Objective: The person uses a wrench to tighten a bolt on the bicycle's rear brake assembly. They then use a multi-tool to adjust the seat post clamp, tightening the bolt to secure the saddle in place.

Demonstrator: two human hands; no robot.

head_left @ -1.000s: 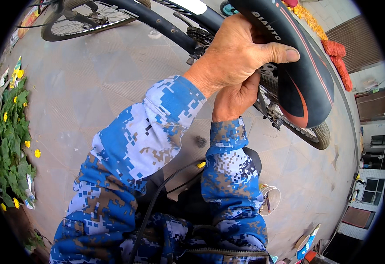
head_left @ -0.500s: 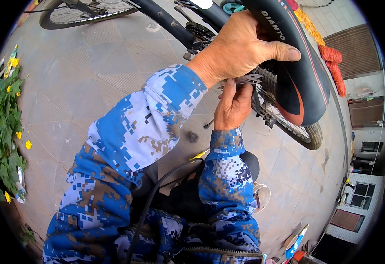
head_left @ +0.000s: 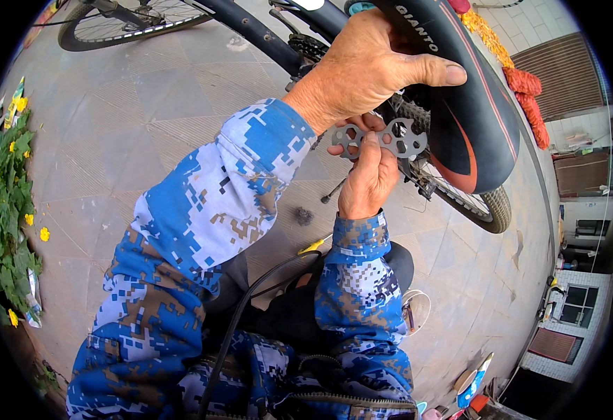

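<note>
Saddle is gripped by the left fingers while the right fingers pinch a holed wrench, seemingly being readied, so next move probably needs choosing a fitting hole.

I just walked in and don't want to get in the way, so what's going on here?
A person's left hand grips a bicycle's black-and-red saddle, thumb lying over it. The right hand pinches a flat grey metal tool with holes, just below the left hand. Whether the tool touches the bicycle is unclear.
</note>
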